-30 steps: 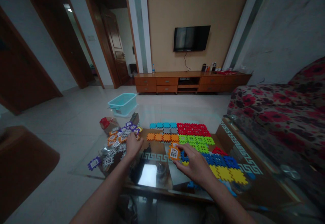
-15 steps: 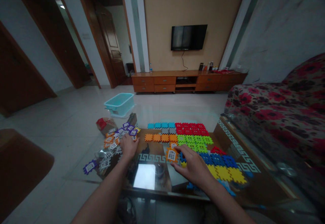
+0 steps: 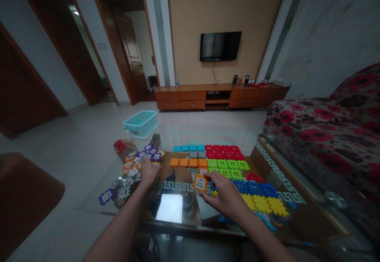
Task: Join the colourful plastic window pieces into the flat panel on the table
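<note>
My right hand (image 3: 225,190) pinches an orange window tile (image 3: 200,183), an interlocking plastic building piece with a white window insert, between thumb and fingertips. Just beyond it shows another orange window piece (image 3: 203,171), below the orange row (image 3: 188,162). My left hand (image 3: 150,171) reaches into a loose pile of purple, orange and white-grey window tiles (image 3: 133,171); its fingertips are hard to make out there. Rows of joined tiles in red (image 3: 224,152), lime green (image 3: 227,164), blue (image 3: 253,186), yellow (image 3: 261,203) and light blue (image 3: 189,148) lie in front of and around my right hand.
The pieces lie on a glass table (image 3: 178,224) with a patterned border. A purple tile (image 3: 106,196) sits apart at the left. Beyond are a red and brown bag (image 3: 124,147), a turquoise plastic basket (image 3: 141,124) and a floral sofa (image 3: 320,119) at right.
The view tilts up slightly. Both hands stay in nearly the same places, with the orange window tile still held in my right hand.
</note>
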